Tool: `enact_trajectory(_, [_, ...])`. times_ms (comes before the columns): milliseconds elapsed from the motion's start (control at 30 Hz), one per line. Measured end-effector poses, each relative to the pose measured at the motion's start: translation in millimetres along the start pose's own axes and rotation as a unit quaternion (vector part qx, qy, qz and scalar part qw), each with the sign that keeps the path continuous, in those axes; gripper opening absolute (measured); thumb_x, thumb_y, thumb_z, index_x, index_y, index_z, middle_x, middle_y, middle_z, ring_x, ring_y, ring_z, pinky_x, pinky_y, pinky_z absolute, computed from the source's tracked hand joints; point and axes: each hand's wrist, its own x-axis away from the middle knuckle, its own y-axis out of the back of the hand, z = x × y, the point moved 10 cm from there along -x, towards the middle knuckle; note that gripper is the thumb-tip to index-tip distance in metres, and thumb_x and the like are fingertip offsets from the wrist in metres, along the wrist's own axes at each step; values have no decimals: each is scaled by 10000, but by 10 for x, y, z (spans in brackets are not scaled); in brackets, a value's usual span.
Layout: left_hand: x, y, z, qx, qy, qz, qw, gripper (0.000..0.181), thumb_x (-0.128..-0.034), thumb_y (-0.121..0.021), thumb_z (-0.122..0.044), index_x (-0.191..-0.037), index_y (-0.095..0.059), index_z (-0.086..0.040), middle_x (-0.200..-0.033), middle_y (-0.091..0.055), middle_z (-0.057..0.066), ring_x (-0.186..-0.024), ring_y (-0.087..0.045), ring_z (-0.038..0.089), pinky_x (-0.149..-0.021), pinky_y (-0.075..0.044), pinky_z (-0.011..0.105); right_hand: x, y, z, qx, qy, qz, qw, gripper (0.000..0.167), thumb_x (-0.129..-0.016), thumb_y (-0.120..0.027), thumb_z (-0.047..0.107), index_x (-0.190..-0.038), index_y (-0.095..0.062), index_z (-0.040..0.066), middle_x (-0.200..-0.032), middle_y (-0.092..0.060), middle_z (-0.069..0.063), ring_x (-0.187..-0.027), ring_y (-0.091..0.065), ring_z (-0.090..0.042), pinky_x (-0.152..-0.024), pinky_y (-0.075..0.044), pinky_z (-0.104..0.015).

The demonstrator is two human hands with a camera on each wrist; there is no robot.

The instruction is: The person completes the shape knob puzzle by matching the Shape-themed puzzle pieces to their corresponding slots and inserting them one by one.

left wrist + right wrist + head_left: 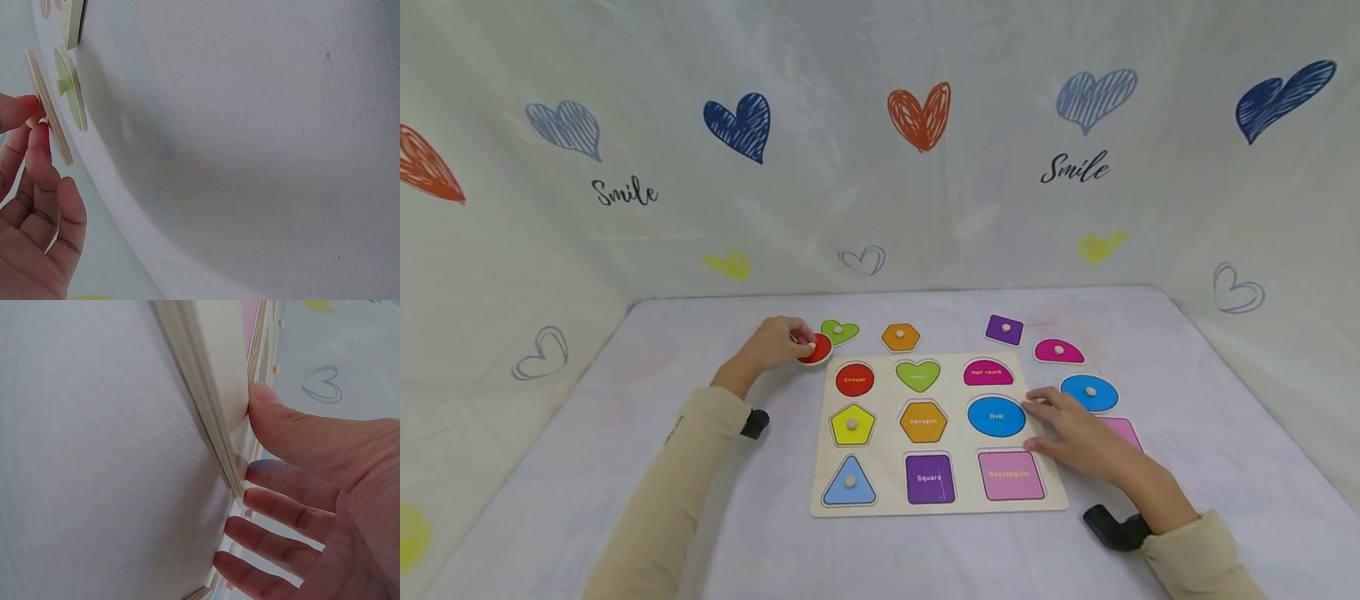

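Observation:
My left hand (775, 343) pinches the small knob of the red round piece (817, 350), just off the board's top left corner. In the left wrist view the hand (40, 206) holds that piece (51, 115) by its knob, tilted and clear of the cloth, beside the green heart piece (72, 90). My right hand (1078, 433) rests on the right edge of the wooden board (891, 510), fingers spread. The right wrist view shows the hand (300, 494) with its thumb and fingertips against the board (219, 381). On the board, the yellow pentagon (852, 435) and blue triangle (849, 493) have knobs.
Behind the board lie a green heart (848, 332), an orange hexagon (910, 339) and a purple square (997, 333). To its right are a magenta half round (1047, 352), a blue oval (1105, 398) and a pink piece (1123, 429), partly hidden by my right hand.

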Motion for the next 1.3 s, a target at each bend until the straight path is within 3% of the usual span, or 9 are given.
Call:
enact_trajectory(633, [23, -109, -117, 101, -107, 40, 9999, 157, -873, -609, -132, -1008, -616, -52, -958, -584, 114, -882, -526, 226, -732, -510, 257, 14, 21, 8, -27, -37, 0, 10000, 594, -791, -712, 282, -1270, -532, -20, -1285, -461, -224, -1190, -428, -431, -836, -510, -488])
enact_trajectory(933, [26, -197, -231, 79, -388, 138, 9991, 151, -869, -616, -130, -999, -621, -53, -928, -588, 104, -848, -523, 214, -698, -493, 234, 15, 12, 4, -54, -34, -5, 10000, 591, -790, -715, 281, -1266, -536, -18, -1284, -463, -222, -1189, -430, -429, -839, -509, -488])
enact_trajectory(1300, [31, -313, -335, 22, -529, 262, 9983, 109, -862, -621, -119, -956, -634, -64, -875, -580, 77, -808, -521, 200, -661, -476, 219, 15, 2, -2, -56, -24, -2, 10000, 592, -791, -713, 284, -1270, -534, -15, -1286, -462, -221, -1192, -428, -429, -842, -507, -489])
